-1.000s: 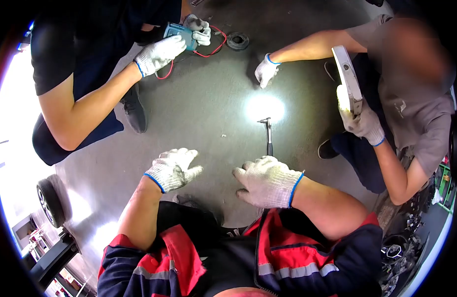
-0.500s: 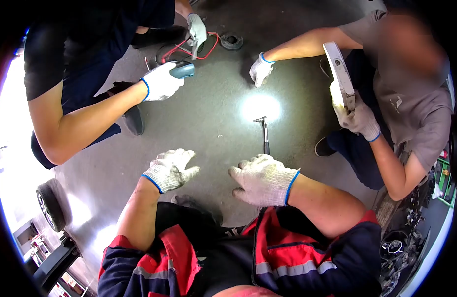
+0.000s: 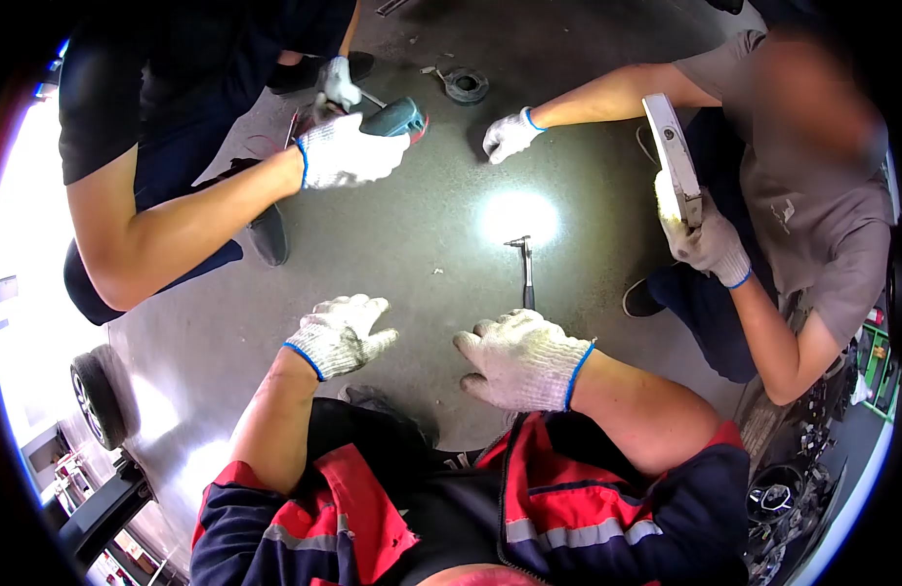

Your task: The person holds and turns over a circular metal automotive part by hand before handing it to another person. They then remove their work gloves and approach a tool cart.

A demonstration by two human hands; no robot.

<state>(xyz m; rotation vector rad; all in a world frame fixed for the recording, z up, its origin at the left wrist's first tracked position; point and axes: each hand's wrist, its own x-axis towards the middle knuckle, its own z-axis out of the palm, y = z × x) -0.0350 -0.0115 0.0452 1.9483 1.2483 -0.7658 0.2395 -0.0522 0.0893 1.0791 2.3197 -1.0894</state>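
Both my hands wear white knit gloves with blue cuffs and hover over the floor in front of my body. My left hand [image 3: 342, 337] holds nothing, its thumb held apart from the fingers. Facing it, my right hand [image 3: 525, 361] is also without an object, fingers loosely bent and apart. Just beyond the right hand, a ratchet wrench [image 3: 528, 278] with a dark handle lies on the floor [image 3: 441, 220], its head pointing away from me. The end of its handle is partly hidden by that hand.
At upper left, a person's gloved hand grips a teal handheld device [image 3: 394, 118], with a red lead near it. A black ring-shaped roll [image 3: 465, 86] lies beyond. The person at right holds a white lamp [image 3: 674, 156]. A wheel [image 3: 98, 400] stands at left; car parts [image 3: 778, 493] lie lower right.
The person at upper left has moved the teal device to the right and slightly up. The right-hand person's free hand shifted slightly left. My own hands have hardly moved.
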